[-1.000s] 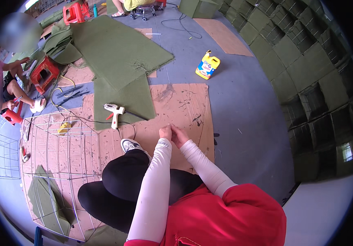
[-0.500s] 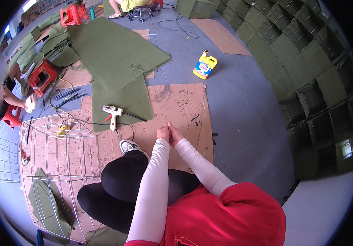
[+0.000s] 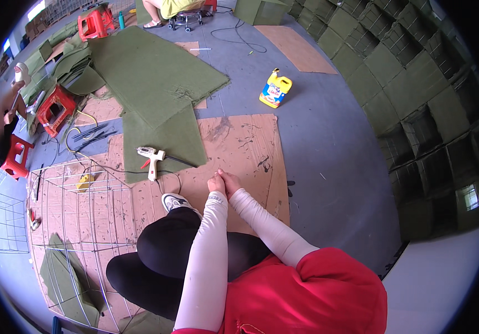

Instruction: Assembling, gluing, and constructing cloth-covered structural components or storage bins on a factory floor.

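Note:
My left hand (image 3: 216,183) and my right hand (image 3: 229,181) meet in front of my knees, above the cardboard sheet (image 3: 245,145). Both are closed, fingers pressed together; whatever may be between them is hidden. To their left, a white hot glue gun (image 3: 153,161) with a red trigger rests on the green fabric sheet (image 3: 164,136), a black glue stick (image 3: 180,161) reaching out of its back. My shoe (image 3: 173,201) is just below the gun. A wire frame (image 3: 95,239) stands left of my legs, with a folded green piece (image 3: 67,284) inside its outline.
A yellow jug (image 3: 275,90) stands on the grey floor at the upper right. Stacked green-covered boxes (image 3: 412,100) line the right side. Red stools (image 3: 56,110) and a co-worker (image 3: 0,131) are at left. A power cable runs from the glue gun past the wire frame.
My joined hands have shifted slightly left and down, still together. At the left, the co-worker has raised an arm, and a white thing is now higher up. The glue gun stays on the fabric.

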Demonstrator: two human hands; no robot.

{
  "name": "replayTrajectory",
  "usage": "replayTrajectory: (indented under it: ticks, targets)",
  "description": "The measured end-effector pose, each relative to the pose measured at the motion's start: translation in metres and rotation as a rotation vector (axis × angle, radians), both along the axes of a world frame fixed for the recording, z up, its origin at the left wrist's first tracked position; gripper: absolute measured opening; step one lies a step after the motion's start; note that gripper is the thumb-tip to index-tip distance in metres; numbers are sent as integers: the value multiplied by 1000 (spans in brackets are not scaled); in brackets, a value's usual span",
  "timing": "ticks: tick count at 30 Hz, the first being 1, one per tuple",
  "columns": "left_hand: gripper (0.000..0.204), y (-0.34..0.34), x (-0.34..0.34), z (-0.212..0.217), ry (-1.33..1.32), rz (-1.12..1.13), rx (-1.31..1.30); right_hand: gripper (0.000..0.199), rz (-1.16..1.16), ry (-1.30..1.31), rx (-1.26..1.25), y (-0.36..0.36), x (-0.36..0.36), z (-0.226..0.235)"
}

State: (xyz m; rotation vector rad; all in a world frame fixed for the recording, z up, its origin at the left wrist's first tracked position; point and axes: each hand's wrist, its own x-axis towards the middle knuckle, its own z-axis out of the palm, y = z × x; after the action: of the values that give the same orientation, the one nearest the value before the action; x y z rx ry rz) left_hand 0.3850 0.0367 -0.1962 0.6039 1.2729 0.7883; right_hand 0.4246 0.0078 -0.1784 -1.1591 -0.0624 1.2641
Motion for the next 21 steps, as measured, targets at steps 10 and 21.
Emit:
replayTrajectory:
  ticks: [10,21]
  targets:
    - [43,5,-12,-3,177,-127,210,25,-49,-244,-3,-1,-13,9]
    - [18,10,4,-13,0,-47,141,24,24,64,6,-5,12,0]
